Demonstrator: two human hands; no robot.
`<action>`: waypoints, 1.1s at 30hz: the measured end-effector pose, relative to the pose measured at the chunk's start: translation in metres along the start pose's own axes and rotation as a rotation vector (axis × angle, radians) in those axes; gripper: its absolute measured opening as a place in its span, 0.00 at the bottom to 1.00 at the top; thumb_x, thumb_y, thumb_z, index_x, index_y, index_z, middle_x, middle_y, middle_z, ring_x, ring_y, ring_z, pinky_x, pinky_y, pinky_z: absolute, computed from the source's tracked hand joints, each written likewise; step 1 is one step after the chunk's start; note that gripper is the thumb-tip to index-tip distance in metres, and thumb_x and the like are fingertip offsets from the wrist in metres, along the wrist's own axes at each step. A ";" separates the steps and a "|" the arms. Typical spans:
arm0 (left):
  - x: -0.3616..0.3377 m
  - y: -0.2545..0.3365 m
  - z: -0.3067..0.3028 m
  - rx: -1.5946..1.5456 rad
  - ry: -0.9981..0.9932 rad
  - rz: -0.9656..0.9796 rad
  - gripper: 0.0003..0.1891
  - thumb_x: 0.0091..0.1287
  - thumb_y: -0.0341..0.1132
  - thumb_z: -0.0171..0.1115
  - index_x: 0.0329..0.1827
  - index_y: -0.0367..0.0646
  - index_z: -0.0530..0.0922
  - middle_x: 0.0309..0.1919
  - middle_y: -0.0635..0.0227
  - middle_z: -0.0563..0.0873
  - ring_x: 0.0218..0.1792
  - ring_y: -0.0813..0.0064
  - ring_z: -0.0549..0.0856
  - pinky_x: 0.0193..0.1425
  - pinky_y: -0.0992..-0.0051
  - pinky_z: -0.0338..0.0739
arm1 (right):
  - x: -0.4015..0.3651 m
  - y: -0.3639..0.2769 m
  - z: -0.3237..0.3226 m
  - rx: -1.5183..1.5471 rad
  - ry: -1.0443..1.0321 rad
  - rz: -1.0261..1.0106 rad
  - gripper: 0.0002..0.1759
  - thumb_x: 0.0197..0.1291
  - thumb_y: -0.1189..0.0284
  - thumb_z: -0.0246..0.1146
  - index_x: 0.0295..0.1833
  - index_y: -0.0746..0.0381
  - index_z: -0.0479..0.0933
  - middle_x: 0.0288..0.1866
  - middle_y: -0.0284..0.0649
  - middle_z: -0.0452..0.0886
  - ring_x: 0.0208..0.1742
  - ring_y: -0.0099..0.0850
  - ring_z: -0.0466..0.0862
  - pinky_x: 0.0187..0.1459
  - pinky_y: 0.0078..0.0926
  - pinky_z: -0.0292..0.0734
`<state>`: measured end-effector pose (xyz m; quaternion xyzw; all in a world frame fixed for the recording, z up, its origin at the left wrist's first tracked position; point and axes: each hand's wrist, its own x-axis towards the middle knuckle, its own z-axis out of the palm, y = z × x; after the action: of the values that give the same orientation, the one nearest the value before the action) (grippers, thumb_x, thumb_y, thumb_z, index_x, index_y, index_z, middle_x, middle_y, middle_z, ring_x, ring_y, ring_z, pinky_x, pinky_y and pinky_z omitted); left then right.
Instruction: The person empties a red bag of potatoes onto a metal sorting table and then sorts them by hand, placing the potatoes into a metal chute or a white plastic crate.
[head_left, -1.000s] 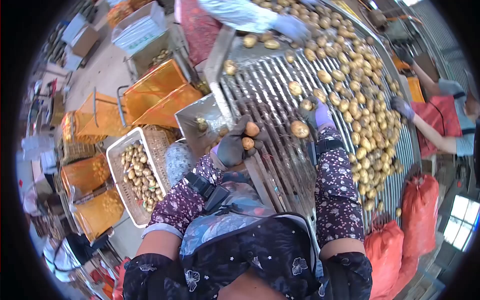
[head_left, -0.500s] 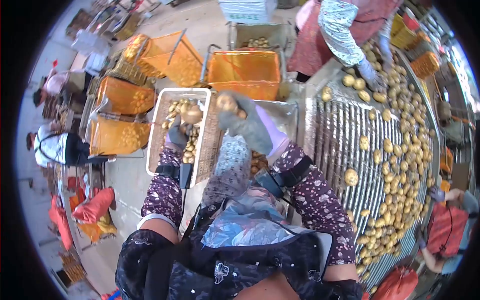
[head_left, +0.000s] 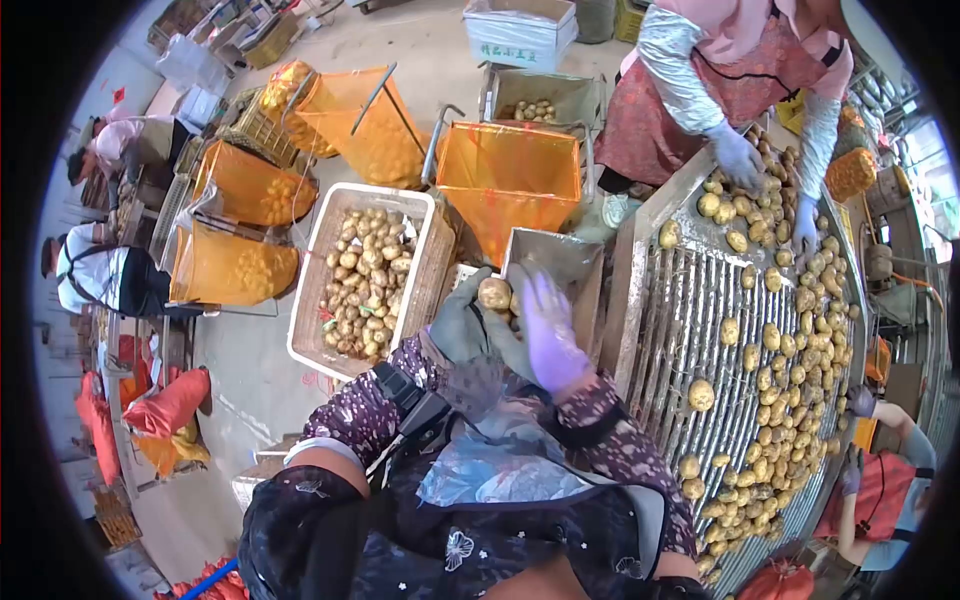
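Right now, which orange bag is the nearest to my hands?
The open-mouthed orange bag directly beyond the metal bin at your right hand; the other orange bags are farther away, mostly off to its left.

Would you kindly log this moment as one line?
Left hand: at potato; right hand: close beside; white crate: potatoes inside; slatted table: potatoes on top

Left hand [head_left: 462, 325]: grey-gloved, against a potato [head_left: 494, 293]
Right hand [head_left: 552, 330]: purple-gloved, right of it, grip unclear
Crate [head_left: 436, 255]: left, holding potatoes [head_left: 368, 275]
Grate [head_left: 680, 310]: right, loose potatoes [head_left: 775, 395] along its right side
Orange bag [head_left: 500, 205]: beyond both hands
Co-worker [head_left: 735, 95]: far right, at the grate
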<state>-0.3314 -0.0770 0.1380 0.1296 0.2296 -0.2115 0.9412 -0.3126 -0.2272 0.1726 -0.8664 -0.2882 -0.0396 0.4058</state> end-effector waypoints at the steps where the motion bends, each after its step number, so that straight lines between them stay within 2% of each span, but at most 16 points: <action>1: 0.013 0.008 -0.004 0.102 -0.135 0.063 0.19 0.78 0.49 0.44 0.48 0.44 0.77 0.57 0.57 0.81 0.55 0.65 0.82 0.51 0.75 0.83 | -0.004 0.003 -0.015 0.114 -0.012 0.074 0.34 0.53 0.75 0.68 0.67 0.66 0.68 0.68 0.53 0.70 0.65 0.53 0.74 0.64 0.43 0.73; 5: 0.147 0.092 0.011 0.161 -0.899 0.063 0.17 0.75 0.38 0.47 0.25 0.44 0.69 0.48 0.55 0.82 0.46 0.67 0.81 0.49 0.74 0.83 | -0.052 0.030 -0.071 -0.047 -0.003 0.205 0.32 0.53 0.75 0.69 0.65 0.68 0.70 0.63 0.55 0.73 0.56 0.53 0.80 0.56 0.41 0.79; 6: 0.163 0.113 0.079 0.068 -0.102 0.336 0.14 0.75 0.38 0.50 0.29 0.45 0.67 0.35 0.61 0.76 0.40 0.68 0.78 0.40 0.76 0.81 | -0.073 0.038 -0.086 -0.122 0.017 0.203 0.31 0.53 0.76 0.68 0.64 0.68 0.71 0.62 0.56 0.73 0.56 0.54 0.80 0.56 0.42 0.79; 10: 0.239 0.144 0.060 0.579 0.056 0.471 0.17 0.74 0.50 0.52 0.53 0.46 0.66 0.46 0.60 0.74 0.47 0.61 0.80 0.48 0.65 0.80 | -0.172 0.069 -0.127 -0.113 0.184 0.395 0.25 0.60 0.77 0.64 0.64 0.67 0.72 0.60 0.54 0.76 0.59 0.48 0.80 0.61 0.42 0.75; 14: 0.196 0.051 0.034 1.226 -0.043 0.599 0.34 0.76 0.44 0.56 0.78 0.35 0.56 0.75 0.51 0.63 0.74 0.62 0.66 0.75 0.66 0.62 | -0.355 0.092 -0.180 -0.574 0.609 0.909 0.20 0.68 0.73 0.60 0.63 0.68 0.72 0.57 0.57 0.78 0.58 0.51 0.80 0.58 0.41 0.75; 17: 0.137 -0.049 0.040 1.555 -0.130 0.741 0.20 0.75 0.33 0.54 0.66 0.29 0.71 0.55 0.52 0.82 0.56 0.63 0.82 0.64 0.69 0.75 | -0.522 0.105 -0.173 -1.023 0.712 1.277 0.24 0.65 0.67 0.61 0.61 0.71 0.73 0.57 0.62 0.77 0.57 0.58 0.77 0.57 0.48 0.75; 18: 0.128 -0.078 0.044 1.511 -0.250 0.601 0.17 0.72 0.27 0.56 0.62 0.32 0.74 0.54 0.53 0.83 0.55 0.64 0.82 0.61 0.69 0.75 | -0.504 0.096 -0.174 -0.833 0.599 1.518 0.24 0.66 0.68 0.62 0.63 0.70 0.72 0.56 0.57 0.79 0.54 0.50 0.80 0.55 0.42 0.77; 19: 0.098 -0.108 0.080 1.742 -0.578 0.877 0.17 0.68 0.23 0.59 0.60 0.35 0.76 0.51 0.55 0.84 0.53 0.66 0.82 0.60 0.71 0.75 | -0.478 0.083 -0.177 -0.651 0.437 1.747 0.25 0.66 0.69 0.64 0.64 0.69 0.71 0.55 0.51 0.81 0.51 0.41 0.82 0.53 0.36 0.79; 20: 0.096 -0.137 0.057 1.741 -0.623 0.690 0.19 0.66 0.23 0.61 0.61 0.37 0.77 0.52 0.55 0.85 0.55 0.63 0.83 0.61 0.69 0.75 | -0.490 0.095 -0.148 -0.593 0.775 1.290 0.28 0.57 0.62 0.68 0.58 0.69 0.76 0.47 0.57 0.83 0.49 0.48 0.83 0.51 0.45 0.77; 21: 0.084 -0.166 0.057 1.741 -0.719 0.485 0.21 0.64 0.25 0.64 0.61 0.41 0.78 0.57 0.55 0.83 0.59 0.59 0.82 0.63 0.68 0.76 | -0.471 0.122 -0.120 -0.475 1.065 1.255 0.25 0.58 0.62 0.67 0.55 0.68 0.78 0.42 0.55 0.84 0.46 0.48 0.84 0.51 0.45 0.77; 22: 0.081 -0.193 0.061 1.786 -1.088 0.743 0.22 0.63 0.29 0.68 0.61 0.44 0.79 0.60 0.56 0.82 0.63 0.56 0.80 0.68 0.63 0.74 | -0.436 0.126 -0.118 -0.342 1.133 1.295 0.27 0.61 0.61 0.65 0.60 0.68 0.76 0.44 0.57 0.84 0.43 0.49 0.85 0.49 0.44 0.78; 24: 0.082 -0.238 0.051 2.172 -1.335 0.450 0.27 0.67 0.45 0.63 0.68 0.49 0.73 0.68 0.55 0.75 0.71 0.52 0.71 0.77 0.50 0.59 | -0.360 0.103 -0.134 -0.167 1.013 1.384 0.29 0.64 0.63 0.64 0.66 0.68 0.71 0.49 0.56 0.83 0.45 0.44 0.86 0.46 0.37 0.82; 27: 0.103 -0.271 0.059 2.540 -1.438 0.403 0.29 0.68 0.48 0.60 0.70 0.50 0.69 0.70 0.56 0.72 0.72 0.51 0.69 0.78 0.46 0.54 | -0.332 0.106 -0.124 0.236 0.929 1.147 0.26 0.64 0.66 0.67 0.64 0.63 0.72 0.50 0.51 0.82 0.50 0.39 0.84 0.50 0.35 0.81; 30: 0.154 -0.252 0.061 2.638 -1.237 0.540 0.25 0.67 0.46 0.62 0.66 0.50 0.72 0.66 0.60 0.75 0.72 0.58 0.68 0.75 0.44 0.56 | -0.316 0.074 -0.185 -0.262 0.511 0.861 0.20 0.62 0.70 0.67 0.60 0.59 0.78 0.48 0.49 0.83 0.47 0.40 0.84 0.48 0.37 0.81; 32: 0.175 -0.231 0.084 2.761 -0.998 0.476 0.24 0.66 0.46 0.62 0.65 0.51 0.74 0.66 0.60 0.75 0.69 0.58 0.71 0.72 0.44 0.60 | -0.357 0.117 -0.194 -0.201 0.780 0.853 0.20 0.60 0.73 0.66 0.59 0.57 0.79 0.46 0.49 0.83 0.47 0.43 0.84 0.50 0.40 0.79; 33: 0.194 -0.224 0.074 2.787 -0.783 0.617 0.25 0.65 0.45 0.63 0.64 0.51 0.74 0.65 0.59 0.75 0.69 0.59 0.71 0.69 0.44 0.61 | -0.353 0.117 -0.223 -0.577 0.615 1.027 0.20 0.61 0.70 0.65 0.59 0.57 0.78 0.48 0.50 0.82 0.51 0.46 0.83 0.56 0.43 0.77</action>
<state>-0.2500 -0.3645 0.0746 0.8863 -0.4522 -0.0732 0.0684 -0.5067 -0.6125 0.1353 -0.9167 0.3126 -0.1623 0.1888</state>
